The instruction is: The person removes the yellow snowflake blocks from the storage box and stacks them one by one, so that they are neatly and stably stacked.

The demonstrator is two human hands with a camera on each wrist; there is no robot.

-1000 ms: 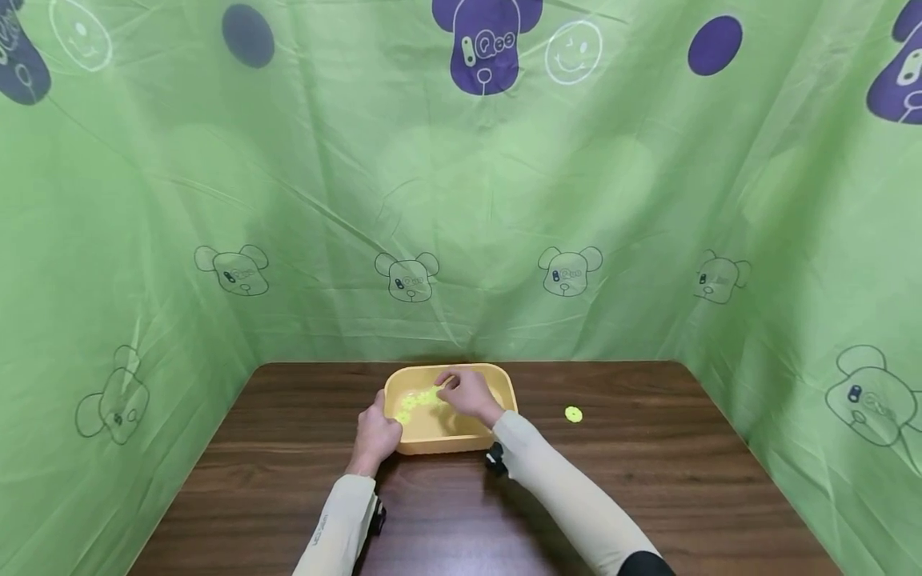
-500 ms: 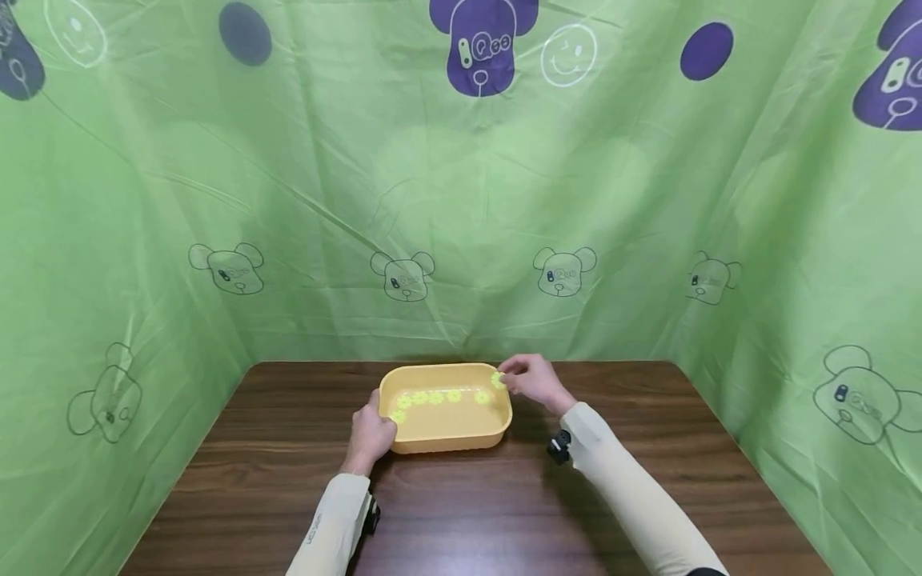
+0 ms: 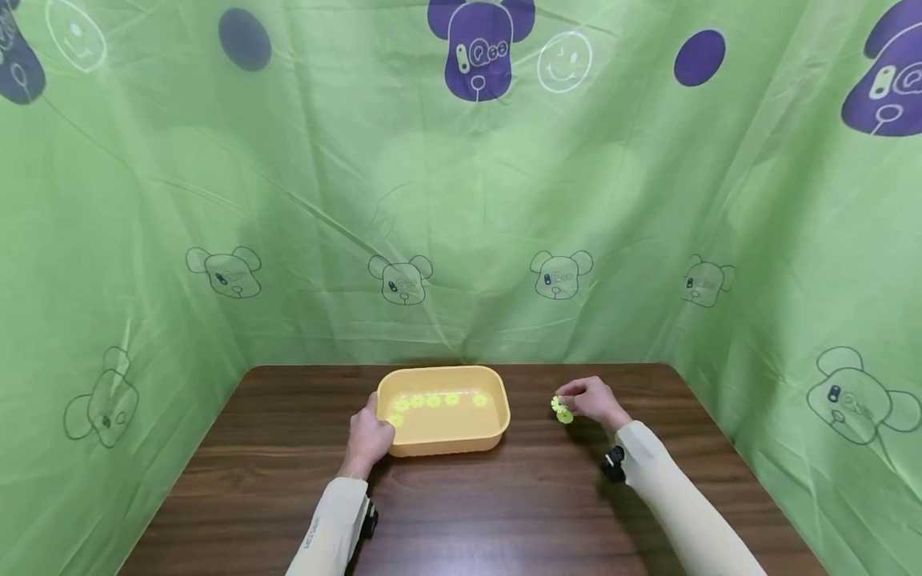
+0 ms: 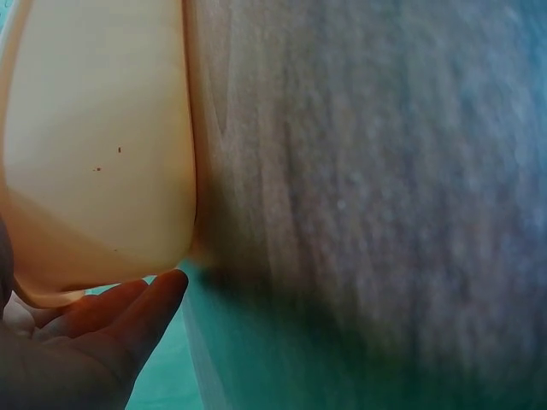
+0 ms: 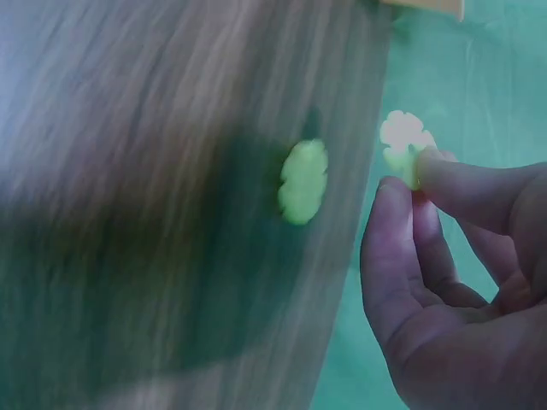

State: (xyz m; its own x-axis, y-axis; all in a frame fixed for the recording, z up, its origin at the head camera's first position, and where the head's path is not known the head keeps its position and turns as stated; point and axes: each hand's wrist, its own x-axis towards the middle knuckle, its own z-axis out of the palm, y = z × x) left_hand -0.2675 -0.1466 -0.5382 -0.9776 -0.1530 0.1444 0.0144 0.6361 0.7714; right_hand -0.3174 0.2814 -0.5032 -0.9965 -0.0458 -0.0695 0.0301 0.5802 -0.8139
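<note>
My left hand (image 3: 369, 438) grips the left end of a yellow plastic basin (image 3: 446, 446); in the left wrist view its fingertips (image 4: 167, 286) lie against the outer wall. Inside the basin, several yellow-green flower-shaped discs (image 3: 434, 401) sit in a line along the back and left, one apart on the right. To the basin's right, my right hand (image 3: 592, 398) pinches another flower-shaped disc (image 5: 405, 141) between thumb and fingers, petals facing outward. Just below it in the head view, a second loose disc (image 5: 303, 182) lies flat on the wooden table.
The dark wood-grain table (image 3: 490, 512) ends at a green printed cloth (image 3: 468, 320) that hangs behind it and on both sides. Black wrist devices (image 3: 614, 464) are worn under both forearms, over light sleeves (image 3: 691, 512).
My right hand has moved from inside the basin, over its right rim, to above the loose disc, bringing a flower-shaped disc along. The left hand keeps its hold on the basin.
</note>
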